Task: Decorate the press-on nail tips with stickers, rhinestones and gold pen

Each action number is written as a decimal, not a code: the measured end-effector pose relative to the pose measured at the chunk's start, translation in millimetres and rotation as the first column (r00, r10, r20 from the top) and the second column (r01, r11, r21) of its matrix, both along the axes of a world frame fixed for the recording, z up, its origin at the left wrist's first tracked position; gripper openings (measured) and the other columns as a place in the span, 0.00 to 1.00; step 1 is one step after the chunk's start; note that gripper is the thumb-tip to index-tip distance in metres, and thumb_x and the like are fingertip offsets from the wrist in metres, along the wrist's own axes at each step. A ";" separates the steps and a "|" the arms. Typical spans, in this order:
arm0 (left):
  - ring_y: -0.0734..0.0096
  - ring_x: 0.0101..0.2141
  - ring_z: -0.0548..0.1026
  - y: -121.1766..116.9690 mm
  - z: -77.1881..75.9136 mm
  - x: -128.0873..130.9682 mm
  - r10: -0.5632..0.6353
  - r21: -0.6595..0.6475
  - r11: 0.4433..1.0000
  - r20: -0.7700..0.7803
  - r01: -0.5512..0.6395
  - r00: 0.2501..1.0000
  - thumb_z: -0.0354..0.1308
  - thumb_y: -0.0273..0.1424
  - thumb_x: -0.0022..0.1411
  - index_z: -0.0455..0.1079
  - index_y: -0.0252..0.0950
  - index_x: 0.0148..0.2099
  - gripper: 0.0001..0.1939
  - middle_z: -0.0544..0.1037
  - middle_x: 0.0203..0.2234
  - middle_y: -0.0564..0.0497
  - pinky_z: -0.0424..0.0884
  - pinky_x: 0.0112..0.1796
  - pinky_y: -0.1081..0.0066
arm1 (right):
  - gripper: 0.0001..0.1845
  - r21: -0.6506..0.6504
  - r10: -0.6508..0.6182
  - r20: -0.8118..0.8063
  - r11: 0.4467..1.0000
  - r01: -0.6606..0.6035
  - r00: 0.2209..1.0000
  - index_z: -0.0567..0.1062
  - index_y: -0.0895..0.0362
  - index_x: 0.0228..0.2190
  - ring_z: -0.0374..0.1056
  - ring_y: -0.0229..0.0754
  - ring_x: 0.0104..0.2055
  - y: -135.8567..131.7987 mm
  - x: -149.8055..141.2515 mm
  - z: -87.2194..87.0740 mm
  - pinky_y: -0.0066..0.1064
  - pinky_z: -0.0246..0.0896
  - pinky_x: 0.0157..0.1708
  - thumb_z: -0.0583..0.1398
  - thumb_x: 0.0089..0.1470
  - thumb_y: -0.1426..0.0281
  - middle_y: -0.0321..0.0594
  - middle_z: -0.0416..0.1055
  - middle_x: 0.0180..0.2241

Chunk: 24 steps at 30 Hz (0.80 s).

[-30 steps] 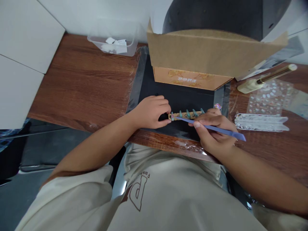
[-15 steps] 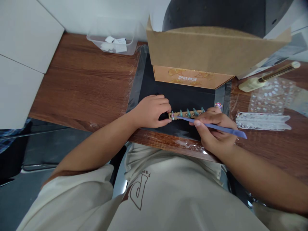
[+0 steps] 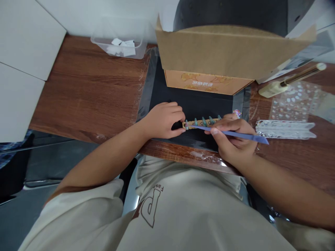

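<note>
A narrow tan strip (image 3: pixel 191 127) carries several blue-green false nails (image 3: pixel 204 121) set in a row. My left hand (image 3: pixel 166 120) is closed at its left end, thumb and fingertip pinching about the first nail. In my right hand (image 3: pixel 234 134) is a pair of slim purple tweezers (image 3: pixel 246 136), gripped between thumb and fingers like a pen. Their thin tip points left and lies close to the first nail; whether it touches cannot be made out. My right fingers cover the strip's right end.
Under the work lies a black mat (image 3: pixel 167 83) taped to the wooden table (image 3: pixel 91 87). Behind stands a cardboard box (image 3: pixel 209 48) over an orange box (image 3: pixel 206 83). A clear bin (image 3: pixel 141 52) is at the back left; a gold-capped bottle (image 3: pixel 272 90), sticker sheets (image 3: pixel 288 104) and a clear tray (image 3: pixel 285 129) lie right.
The whole view has shifted very slightly. The purple tweezers have turned a little in my right hand, and their tip stays by the first nail. My left hand keeps its pinch.
</note>
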<state>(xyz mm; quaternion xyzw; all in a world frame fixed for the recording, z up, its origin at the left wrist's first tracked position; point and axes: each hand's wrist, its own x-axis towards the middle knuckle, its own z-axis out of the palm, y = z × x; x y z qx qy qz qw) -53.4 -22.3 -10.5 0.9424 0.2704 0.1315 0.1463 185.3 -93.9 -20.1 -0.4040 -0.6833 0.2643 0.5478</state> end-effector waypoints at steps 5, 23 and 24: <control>0.67 0.32 0.70 0.1 -0.2 -0.1 -0.007 -0.001 1.000 0.026 0.007 1.000 0.58 0.37 0.62 0.73 0.36 0.36 0.09 0.75 0.30 0.49 0.62 0.34 0.66 | 0.11 -0.006 0.004 -0.015 1.000 -0.004 1.000 0.70 0.52 0.31 0.74 0.40 0.25 0.3 -0.8 3.2 0.42 0.64 0.34 0.65 0.51 0.78 0.32 0.77 0.25; 0.65 0.33 0.70 0.0 1.1 0.0 0.002 -0.012 1.000 -0.023 -0.002 1.000 0.57 0.39 0.62 0.73 0.36 0.37 0.11 0.76 0.31 0.48 0.63 0.35 0.66 | 0.10 0.005 -0.021 0.033 1.000 0.021 0.999 0.71 0.48 0.32 0.72 0.43 0.26 1.4 1.8 -0.8 0.44 0.66 0.31 0.65 0.54 0.75 0.32 0.76 0.26; 0.65 0.33 0.70 -0.1 1.4 0.1 0.005 -0.013 1.000 -0.024 -0.005 1.000 0.57 0.39 0.62 0.73 0.36 0.37 0.11 0.76 0.31 0.48 0.63 0.35 0.66 | 0.10 0.002 -0.024 0.033 1.000 0.024 0.999 0.72 0.48 0.32 0.72 0.43 0.26 1.3 1.9 -1.1 0.44 0.66 0.30 0.65 0.54 0.75 0.32 0.76 0.27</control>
